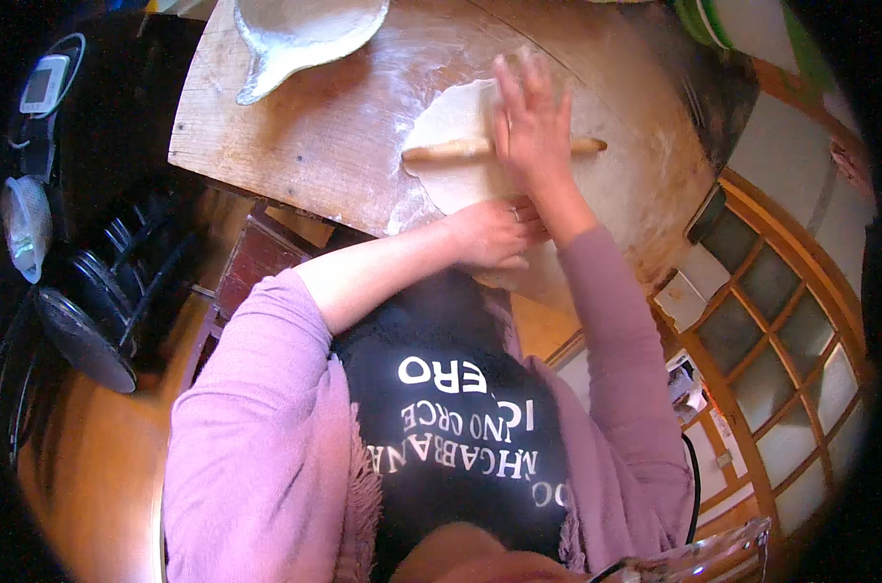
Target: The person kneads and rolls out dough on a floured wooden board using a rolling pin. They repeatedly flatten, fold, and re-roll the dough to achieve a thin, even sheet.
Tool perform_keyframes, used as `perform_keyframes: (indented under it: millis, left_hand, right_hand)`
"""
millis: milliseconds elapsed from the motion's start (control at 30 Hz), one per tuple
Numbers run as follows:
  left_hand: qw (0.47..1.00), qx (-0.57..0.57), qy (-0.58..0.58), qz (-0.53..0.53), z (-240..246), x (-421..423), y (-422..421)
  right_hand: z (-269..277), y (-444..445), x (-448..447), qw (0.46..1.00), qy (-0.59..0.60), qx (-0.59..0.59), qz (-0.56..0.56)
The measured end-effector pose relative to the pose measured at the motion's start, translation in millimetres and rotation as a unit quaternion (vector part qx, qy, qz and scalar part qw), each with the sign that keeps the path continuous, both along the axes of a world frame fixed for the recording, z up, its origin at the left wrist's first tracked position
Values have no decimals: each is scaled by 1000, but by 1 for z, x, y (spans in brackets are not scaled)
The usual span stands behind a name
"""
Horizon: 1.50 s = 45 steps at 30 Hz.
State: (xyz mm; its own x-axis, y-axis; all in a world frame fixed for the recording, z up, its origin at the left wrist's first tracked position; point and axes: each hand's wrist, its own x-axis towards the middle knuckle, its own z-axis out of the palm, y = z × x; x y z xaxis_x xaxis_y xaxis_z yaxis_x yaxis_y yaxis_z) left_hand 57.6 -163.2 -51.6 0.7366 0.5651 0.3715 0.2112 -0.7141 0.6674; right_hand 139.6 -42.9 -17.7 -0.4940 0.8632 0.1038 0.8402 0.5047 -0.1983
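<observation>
A thin, pale sheet of dough [448,116] lies on a floured wooden board [295,138]. Across it rests a slim wooden rolling pin [448,151], tapered at both ends. My right hand [532,120] lies flat over the pin's middle, fingers stretched away from me and slightly blurred; it hides part of pin and dough. Nearer to me, my left hand [495,229], with a ring on one finger, is at the dough's near edge by the board's edge. My right forearm crosses over its fingertips, and whether they pinch anything is hidden.
A flour-dusted bowl with a pointed lip [309,36] stands at the board's far left. Below the board is a dark red wooden piece of furniture [255,255]. Dark racks with a round pan or lid [87,339] are at left. A glass-paned wooden door [769,328] stands at right.
</observation>
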Motion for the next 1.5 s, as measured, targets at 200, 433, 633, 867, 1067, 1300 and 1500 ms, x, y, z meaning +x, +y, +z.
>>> perform_keyframes:
  millis: [200, 433, 633, 867, 1067, 1300, 1500]
  left_hand:
    - [990, -113, 74, -45, 3, 0, 1]
    - [992, -93, 61, -61, 0, 0, -1]
    - [996, -24, 14, -80, 21, -17, 18]
    - [961, 157, 83, -211, 4, -63, 90]
    - [957, 150, 144, -202, -4, -64, 97]
    - [969, 121, 216, -19, 13, -31, 61]
    - [938, 14, 173, 298, 15, 48, 17]
  right_hand:
    - [-1, 18, -10, 995, 43, 10, -86]
    - [-6, 31, -38, 998, 35, 9, -51]
    - [-9, 46, -2, 970, 230, -25, -68]
    - [5, 16, 43, 987, 138, -35, 70]
    - [15, 0, 83, 985, 110, 35, -126]
    - [7, -105, 154, 935, 155, -10, -318]
    - [-4, -126, 155, 922, 104, 13, -373]
